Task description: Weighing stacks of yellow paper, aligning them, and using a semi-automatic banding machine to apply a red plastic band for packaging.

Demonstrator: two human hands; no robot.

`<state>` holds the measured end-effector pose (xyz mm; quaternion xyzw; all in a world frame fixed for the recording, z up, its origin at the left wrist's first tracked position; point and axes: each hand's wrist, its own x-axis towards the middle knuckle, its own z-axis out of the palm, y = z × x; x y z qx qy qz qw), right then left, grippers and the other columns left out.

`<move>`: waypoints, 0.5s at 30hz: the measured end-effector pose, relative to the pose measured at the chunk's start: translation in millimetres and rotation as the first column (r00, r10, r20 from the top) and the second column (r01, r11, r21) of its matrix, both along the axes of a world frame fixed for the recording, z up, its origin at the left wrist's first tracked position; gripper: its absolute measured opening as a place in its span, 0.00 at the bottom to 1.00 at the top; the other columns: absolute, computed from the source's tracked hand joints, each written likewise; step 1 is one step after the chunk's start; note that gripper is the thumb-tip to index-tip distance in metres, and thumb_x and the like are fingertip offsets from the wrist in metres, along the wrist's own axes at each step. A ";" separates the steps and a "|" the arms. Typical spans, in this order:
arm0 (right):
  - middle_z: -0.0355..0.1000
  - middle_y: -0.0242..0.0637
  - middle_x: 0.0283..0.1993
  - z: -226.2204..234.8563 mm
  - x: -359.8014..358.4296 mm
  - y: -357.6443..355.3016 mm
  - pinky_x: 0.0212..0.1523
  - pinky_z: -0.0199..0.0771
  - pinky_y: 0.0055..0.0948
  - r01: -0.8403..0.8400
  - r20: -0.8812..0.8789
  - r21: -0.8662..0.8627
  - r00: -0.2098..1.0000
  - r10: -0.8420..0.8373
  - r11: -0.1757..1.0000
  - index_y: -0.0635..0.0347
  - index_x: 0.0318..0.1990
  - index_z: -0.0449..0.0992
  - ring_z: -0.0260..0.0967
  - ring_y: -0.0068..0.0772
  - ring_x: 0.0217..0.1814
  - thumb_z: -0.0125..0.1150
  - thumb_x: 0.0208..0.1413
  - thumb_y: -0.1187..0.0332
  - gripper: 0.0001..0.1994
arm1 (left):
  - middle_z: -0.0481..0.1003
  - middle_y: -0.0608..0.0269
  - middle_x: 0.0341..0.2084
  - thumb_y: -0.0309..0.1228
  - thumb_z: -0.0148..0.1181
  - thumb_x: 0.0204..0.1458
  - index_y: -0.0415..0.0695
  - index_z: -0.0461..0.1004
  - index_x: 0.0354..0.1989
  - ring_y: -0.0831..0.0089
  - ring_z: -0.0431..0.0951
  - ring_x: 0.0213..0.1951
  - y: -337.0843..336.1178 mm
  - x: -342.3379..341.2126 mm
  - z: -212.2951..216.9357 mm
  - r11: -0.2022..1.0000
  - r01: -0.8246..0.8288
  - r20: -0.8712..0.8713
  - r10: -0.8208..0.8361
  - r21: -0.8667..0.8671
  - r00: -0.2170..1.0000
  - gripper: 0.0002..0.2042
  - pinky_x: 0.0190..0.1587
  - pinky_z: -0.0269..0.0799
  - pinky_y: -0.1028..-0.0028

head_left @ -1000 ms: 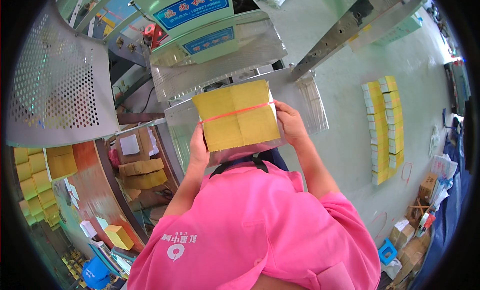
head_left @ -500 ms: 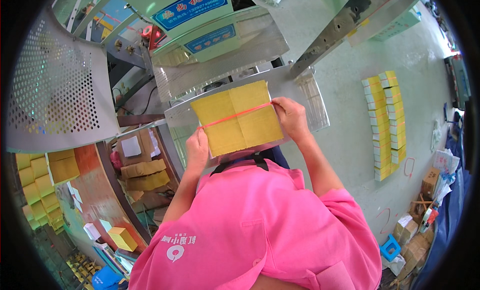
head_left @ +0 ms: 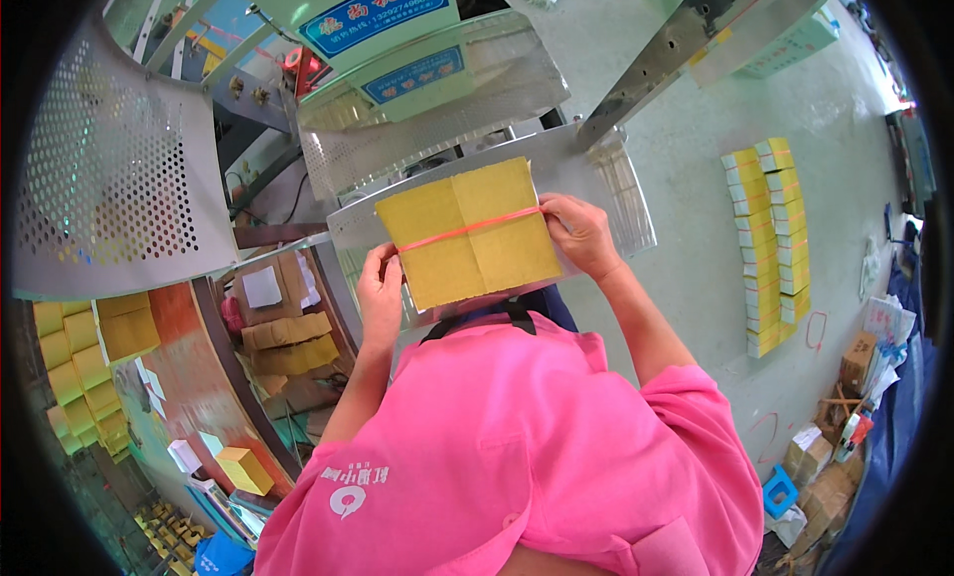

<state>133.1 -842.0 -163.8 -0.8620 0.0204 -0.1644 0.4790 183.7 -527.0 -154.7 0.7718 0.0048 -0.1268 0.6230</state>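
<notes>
In front of my chest is a flat bundle of yellow paper (head_left: 487, 253), creased down its middle and lying slightly tilted over a metal machine shelf. A thin pink-red band (head_left: 467, 229) runs across its width. At the bundle's left edge my left hand (head_left: 381, 293) has thumb and forefinger curled by the band's end. My right hand (head_left: 581, 236) is closed on the right edge, thumb and fingers pinching where the band wraps round. The bundle's underside is hidden.
A green machine (head_left: 388, 29) with a metal guard stands just ahead. Two rows of banded yellow bundles (head_left: 765, 248) lie on the floor at right. A wooden bench (head_left: 199, 377) stands at left, near stacked yellow paper (head_left: 79, 377). Cardboard boxes (head_left: 825, 496) sit lower right.
My left hand has shifted slightly left and up, its thumb and forefinger now more bent at the bundle's edge. The right hand and bundle have barely moved.
</notes>
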 end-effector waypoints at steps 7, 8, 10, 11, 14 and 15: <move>0.77 0.44 0.43 -6.8 4.2 -0.3 0.43 0.76 0.32 -0.033 -0.048 0.112 0.998 0.038 0.993 0.62 0.39 0.74 0.77 0.46 0.41 0.57 0.53 0.79 0.07 | 0.73 0.63 0.40 0.27 0.48 0.63 0.38 0.70 0.47 0.79 0.73 0.39 6.9 -4.3 -6.7 0.992 -0.013 -0.083 0.003 -0.124 0.997 0.08 0.43 0.72 0.76; 0.77 0.46 0.44 -6.7 5.5 -0.1 0.43 0.76 0.31 -0.022 -0.102 0.167 0.994 0.039 0.986 0.63 0.40 0.74 0.77 0.45 0.42 0.56 0.54 0.78 0.07 | 0.73 0.62 0.43 0.26 0.48 0.63 0.38 0.71 0.45 0.78 0.73 0.41 7.7 -6.1 -7.7 0.988 -0.007 -0.123 -0.012 -0.155 0.992 0.08 0.45 0.72 0.75; 0.78 0.45 0.43 -10.9 6.3 -2.4 0.43 0.75 0.30 0.009 -0.167 0.224 0.986 0.029 0.975 0.63 0.41 0.74 0.78 0.42 0.42 0.55 0.55 0.78 0.07 | 0.72 0.61 0.46 0.27 0.49 0.63 0.38 0.71 0.45 0.77 0.72 0.43 7.9 -8.1 -14.5 0.984 -0.001 -0.117 -0.020 -0.178 0.993 0.07 0.46 0.71 0.74; 0.78 0.45 0.42 -14.4 5.9 -4.0 0.43 0.75 0.29 0.063 -0.239 0.263 0.971 0.002 0.963 0.64 0.42 0.74 0.78 0.39 0.42 0.55 0.57 0.77 0.07 | 0.71 0.60 0.49 0.28 0.49 0.62 0.39 0.71 0.44 0.76 0.72 0.45 9.0 -9.0 -17.0 0.977 0.024 -0.114 -0.050 -0.213 0.992 0.07 0.47 0.71 0.74; 0.78 0.41 0.40 -20.6 8.1 -11.0 0.42 0.75 0.28 0.120 -0.321 0.345 0.947 -0.003 0.931 0.65 0.45 0.74 0.77 0.32 0.40 0.54 0.58 0.76 0.09 | 0.69 0.59 0.53 0.31 0.51 0.62 0.39 0.71 0.42 0.75 0.71 0.49 12.6 -10.0 -14.0 0.975 0.078 -0.121 -0.105 -0.210 0.987 0.08 0.49 0.70 0.73; 0.78 0.41 0.40 -24.2 9.4 -15.0 0.42 0.75 0.28 0.107 -0.320 0.349 0.947 0.011 0.931 0.65 0.45 0.74 0.77 0.32 0.40 0.54 0.58 0.76 0.09 | 0.69 0.59 0.53 0.37 0.48 0.64 0.39 0.71 0.41 0.75 0.70 0.50 15.0 -8.4 -13.5 0.981 0.074 -0.158 -0.103 -0.179 0.982 0.13 0.51 0.69 0.71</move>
